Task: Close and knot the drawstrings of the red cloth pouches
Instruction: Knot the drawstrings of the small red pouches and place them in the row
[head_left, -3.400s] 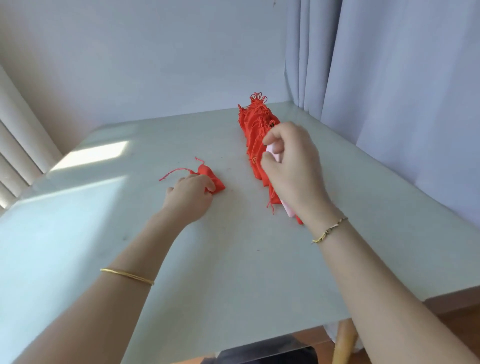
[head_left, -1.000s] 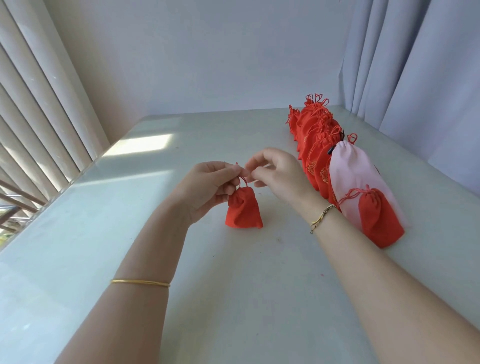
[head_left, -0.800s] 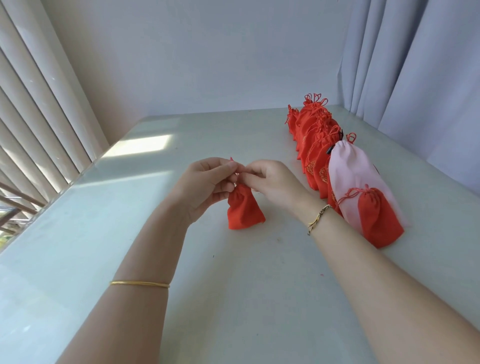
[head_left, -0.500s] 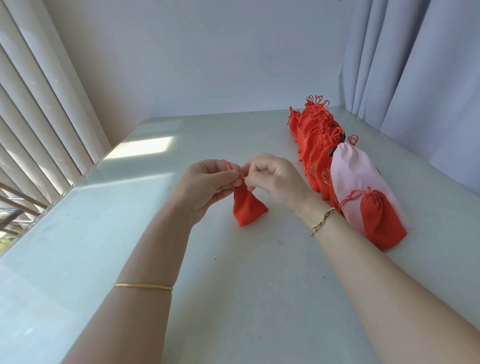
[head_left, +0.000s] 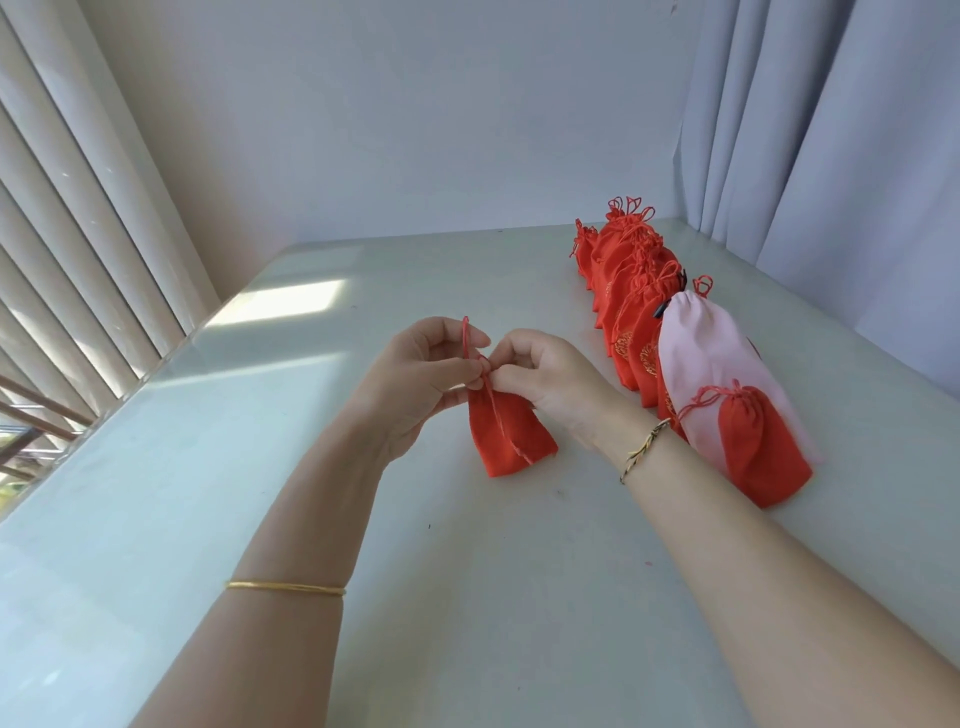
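Note:
A small red cloth pouch hangs from my two hands with its bottom resting on the pale table. My left hand pinches its red drawstring at the neck, and a loop of cord sticks up above the fingers. My right hand pinches the cord at the same spot, fingertips meeting the left hand's. The pouch's neck is hidden behind the fingers. To the right another small red pouch lies with its drawstring gathered, leaning against a pink pouch.
A row of several red pouches with looped cords runs from the pink pouch toward the back wall. Grey curtains hang along the right side and vertical blinds along the left. A sunlit patch lies on the table at the back left.
Since 3.4 s ago both hands have come together on the small red pouch and lifted it upright. Over the last second the pouch tilted and a cord loop rose above my left fingers.

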